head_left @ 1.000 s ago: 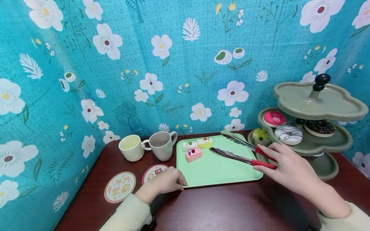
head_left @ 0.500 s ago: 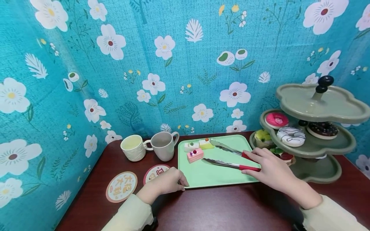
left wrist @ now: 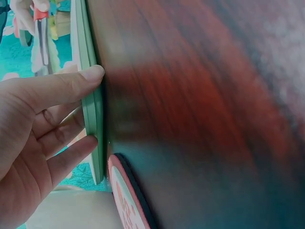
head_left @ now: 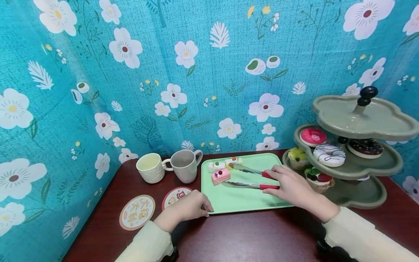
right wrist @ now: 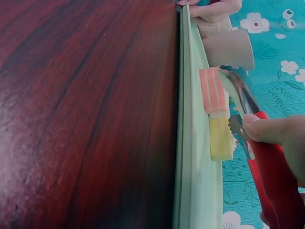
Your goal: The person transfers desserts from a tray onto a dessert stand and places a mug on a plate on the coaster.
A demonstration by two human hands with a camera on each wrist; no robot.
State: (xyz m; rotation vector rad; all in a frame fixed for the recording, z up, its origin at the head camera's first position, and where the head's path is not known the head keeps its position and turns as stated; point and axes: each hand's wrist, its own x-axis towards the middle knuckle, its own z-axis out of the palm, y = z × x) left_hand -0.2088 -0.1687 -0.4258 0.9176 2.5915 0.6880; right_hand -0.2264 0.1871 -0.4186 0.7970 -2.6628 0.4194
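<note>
At the right of centre in the head view, the right hand [head_left: 289,185] grasps a pair of tongs [head_left: 270,187] by their red handles, and the two metal arms stand apart. One tip lies over the yellow cake [right wrist: 221,138], the other near the lower side of the pink cake [head_left: 220,177]; whether either touches is hard to tell. These two cakes and a white cake [head_left: 216,167] sit close together in the upper left part of a pale green tray [head_left: 242,200], in the middle of the frame. At the tray's lower left corner, the left hand [head_left: 191,207] grips the rim, and the left wrist view shows its thumb and fingers on the edge. Left of the tray stand a grey mug [head_left: 185,167] and a cream mug [head_left: 151,168], side by side; below them lie a red-rimmed coaster [head_left: 176,194], partly behind the left hand, and an orange-rimmed coaster [head_left: 137,213]. A tiered stand [head_left: 370,116] fills the right side, with pink, white and dark doughnuts on its middle tier and cupcakes [head_left: 319,183] below. All this rests on a dark reddish table [head_left: 248,236] before a blue flowered cloth [head_left: 229,80].
</note>
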